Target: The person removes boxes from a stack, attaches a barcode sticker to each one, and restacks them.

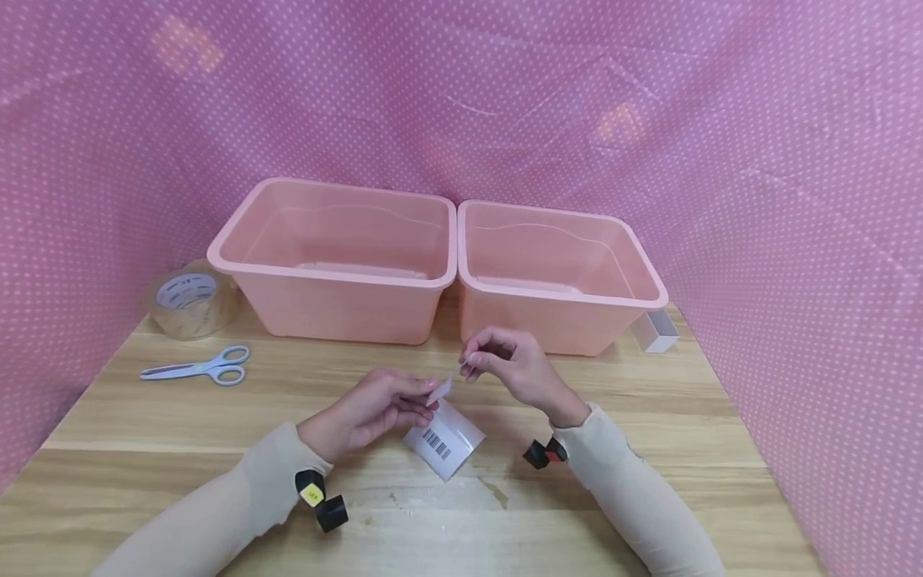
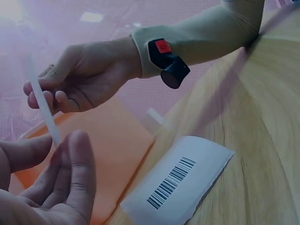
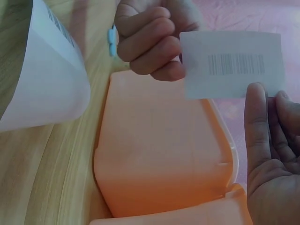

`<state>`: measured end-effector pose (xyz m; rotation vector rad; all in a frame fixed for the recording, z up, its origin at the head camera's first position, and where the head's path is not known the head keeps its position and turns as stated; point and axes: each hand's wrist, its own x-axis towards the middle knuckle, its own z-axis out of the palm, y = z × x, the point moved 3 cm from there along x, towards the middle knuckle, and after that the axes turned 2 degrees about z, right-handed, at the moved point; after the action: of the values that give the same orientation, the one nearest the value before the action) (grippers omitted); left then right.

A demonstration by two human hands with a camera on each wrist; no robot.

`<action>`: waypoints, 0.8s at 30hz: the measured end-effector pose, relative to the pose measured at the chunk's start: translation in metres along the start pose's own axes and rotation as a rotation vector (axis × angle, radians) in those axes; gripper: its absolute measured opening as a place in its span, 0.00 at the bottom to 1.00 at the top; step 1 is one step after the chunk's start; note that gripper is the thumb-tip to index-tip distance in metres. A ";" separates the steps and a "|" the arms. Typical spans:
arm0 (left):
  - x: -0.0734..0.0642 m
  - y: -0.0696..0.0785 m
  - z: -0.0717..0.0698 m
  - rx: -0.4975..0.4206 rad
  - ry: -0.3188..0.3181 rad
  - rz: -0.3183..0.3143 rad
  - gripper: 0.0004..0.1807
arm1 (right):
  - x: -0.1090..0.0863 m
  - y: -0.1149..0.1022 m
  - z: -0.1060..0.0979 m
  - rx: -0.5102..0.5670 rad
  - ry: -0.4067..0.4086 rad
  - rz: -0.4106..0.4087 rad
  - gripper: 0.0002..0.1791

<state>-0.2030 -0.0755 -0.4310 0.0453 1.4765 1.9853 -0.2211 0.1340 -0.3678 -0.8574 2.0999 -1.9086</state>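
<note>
A small white barcode label [image 3: 232, 65] is held up between both hands above the table. My left hand [image 1: 371, 407] pinches one end of it between thumb and fingers. At the opposite end, my right hand [image 1: 525, 370] pinches the label with thumb and fingertips. The left wrist view shows the label nearly edge-on, as a thin white strip. Below the hands, a larger white sheet with a printed barcode [image 1: 445, 443] lies on the wooden table; its edge curls up in the left wrist view [image 2: 206, 161].
Two pink bins, left [image 1: 339, 308] and right [image 1: 534, 320], stand side by side at the back. A roll of clear tape [image 1: 195, 319] and blue scissors [image 1: 212, 369] lie at left. Behind the right bin's corner is a small white box [image 1: 656, 332]. Pink dotted cloth [image 1: 461, 96] surrounds the table.
</note>
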 end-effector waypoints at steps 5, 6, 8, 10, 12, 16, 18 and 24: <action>0.000 0.003 -0.003 -0.030 0.048 0.014 0.18 | 0.000 0.002 -0.003 -0.024 -0.001 0.010 0.05; 0.000 0.004 -0.003 -0.030 0.063 0.021 0.19 | 0.001 0.002 -0.004 -0.030 0.001 0.015 0.05; 0.001 0.005 -0.004 -0.010 0.094 0.050 0.21 | 0.001 0.004 -0.006 -0.048 0.006 0.027 0.05; 0.001 0.007 -0.005 0.024 0.129 0.086 0.21 | 0.002 0.005 -0.009 -0.063 0.010 0.043 0.06; 0.001 0.009 -0.006 0.055 0.169 0.126 0.19 | 0.004 0.007 -0.011 -0.087 0.015 0.059 0.06; 0.001 0.012 -0.007 0.080 0.242 0.179 0.14 | 0.005 0.009 -0.014 -0.118 0.028 0.105 0.06; 0.000 0.013 -0.008 0.085 0.266 0.199 0.13 | 0.005 0.010 -0.015 -0.128 0.033 0.133 0.05; -0.002 0.018 -0.010 0.146 0.347 0.288 0.13 | 0.007 0.012 -0.019 -0.179 0.049 0.220 0.04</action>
<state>-0.2144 -0.0880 -0.4181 -0.0271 1.9274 2.1893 -0.2397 0.1463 -0.3746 -0.5865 2.3132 -1.6682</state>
